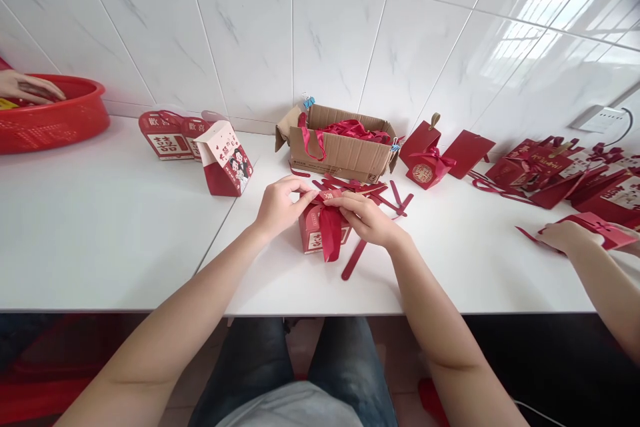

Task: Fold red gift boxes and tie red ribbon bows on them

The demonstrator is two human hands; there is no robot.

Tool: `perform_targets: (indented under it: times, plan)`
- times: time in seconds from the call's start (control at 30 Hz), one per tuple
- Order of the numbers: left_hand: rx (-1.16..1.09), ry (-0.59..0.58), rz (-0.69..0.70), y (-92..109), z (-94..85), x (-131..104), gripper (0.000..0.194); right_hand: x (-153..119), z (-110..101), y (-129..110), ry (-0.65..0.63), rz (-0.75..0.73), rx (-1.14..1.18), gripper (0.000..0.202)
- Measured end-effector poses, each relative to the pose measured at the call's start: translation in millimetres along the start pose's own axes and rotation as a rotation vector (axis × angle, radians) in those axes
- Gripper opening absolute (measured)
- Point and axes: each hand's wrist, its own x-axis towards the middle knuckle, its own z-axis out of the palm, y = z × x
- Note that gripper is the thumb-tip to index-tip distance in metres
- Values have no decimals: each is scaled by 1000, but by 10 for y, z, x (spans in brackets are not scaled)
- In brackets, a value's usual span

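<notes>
A small red gift box point(311, 229) with white labels stands upright on the table in front of me. A wide red ribbon point(330, 232) lies across its top, with one tail hanging down the front. On the left of the box top, my left hand point(283, 205) pinches the ribbon between thumb and fingers. My right hand point(369, 215) closes on the ribbon from the right, its fingers partly hiding the knot area. Several flat red strips point(355, 260) lie beside and behind the box.
Behind stands a cardboard box point(340, 155) of red ribbons. Finished-looking gift boxes point(227, 163) stand left, and another with a bow point(427, 170) right. A red basket point(75, 121) with a person's hand is far left. At right, another person's hands point(573, 238) hold a red box.
</notes>
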Motion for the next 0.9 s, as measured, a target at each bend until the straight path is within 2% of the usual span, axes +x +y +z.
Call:
perform_targets:
  times: [0.2, 0.33, 0.5, 0.63, 0.9]
  plan:
    - [2, -10, 2, 15, -9, -15, 20, 1, 26, -7, 74, 69, 36, 34]
    - [-113, -134, -112, 15, -54, -16, 21, -13, 23, 24, 163, 108, -41, 28]
    - [-239, -231, -190, -3, -99, -4, 12, -43, -45, 45, 142, 97, -19, 37]
    - [-204, -183, -185, 9, -46, 4, 11, -52, -56, 57, 137, 143, -4, 44]
    - [-124, -107, -142, -8, 25, -12, 6, -43, -11, 103, 235, 160, -10, 20]
